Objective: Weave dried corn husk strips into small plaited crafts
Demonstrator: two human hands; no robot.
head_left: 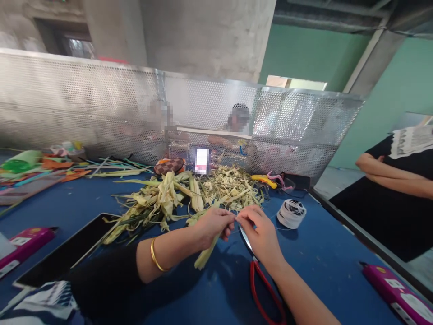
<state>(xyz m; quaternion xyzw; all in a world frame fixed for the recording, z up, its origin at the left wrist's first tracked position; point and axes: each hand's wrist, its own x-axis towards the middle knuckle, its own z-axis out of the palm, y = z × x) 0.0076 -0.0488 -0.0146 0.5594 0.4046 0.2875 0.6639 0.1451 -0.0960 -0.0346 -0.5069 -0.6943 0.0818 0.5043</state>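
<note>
Blue table [324, 253], metal screen [118, 108] behind. We record our left hand [211, 225] closed round a husk [204, 259], thumb and fingertip pinched; our right hand [259, 230] pinches likewise, tips meeting. Anything between them: too small to tell. Scissors [253, 273] partly under right hand; spool [291, 214] beside; husk pile [165, 194] beyond.

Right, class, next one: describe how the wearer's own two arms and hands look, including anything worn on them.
The left hand is ungloved. A plain black sleeve covers that arm down to the forearm, and a rounded gold bangle sits between cuff and hand. The right hand is also ungloved, with no sleeve or bracelet visible.
</note>
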